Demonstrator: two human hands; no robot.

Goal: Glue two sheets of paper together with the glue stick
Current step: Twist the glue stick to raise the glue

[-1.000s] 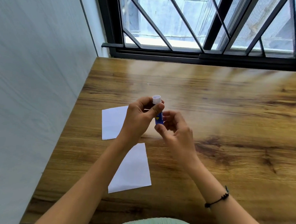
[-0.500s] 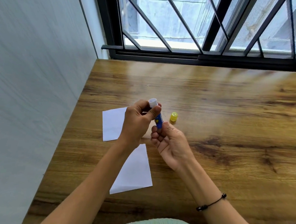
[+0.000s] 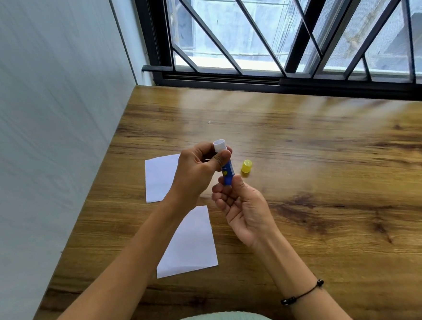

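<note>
Two sheets (image 3: pixel 191 243); one glue stick (image 3: pixel 225 167); one cap (image 3: pixel 246 166).

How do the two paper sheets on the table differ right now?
The far sheet lies nearer the window and is partly hidden behind the left hand; the near sheet lies closer to the person, and only its top left corner is crossed by the left forearm. The near sheet shows more area and sits turned at a different angle. Both are white, flat on the table, apart from each other.

Glossy wood-grain table (image 3: pixel 305 146), matt white paper sheets (image 3: pixel 191 246), yellow plastic cap (image 3: pixel 246 166)
</note>
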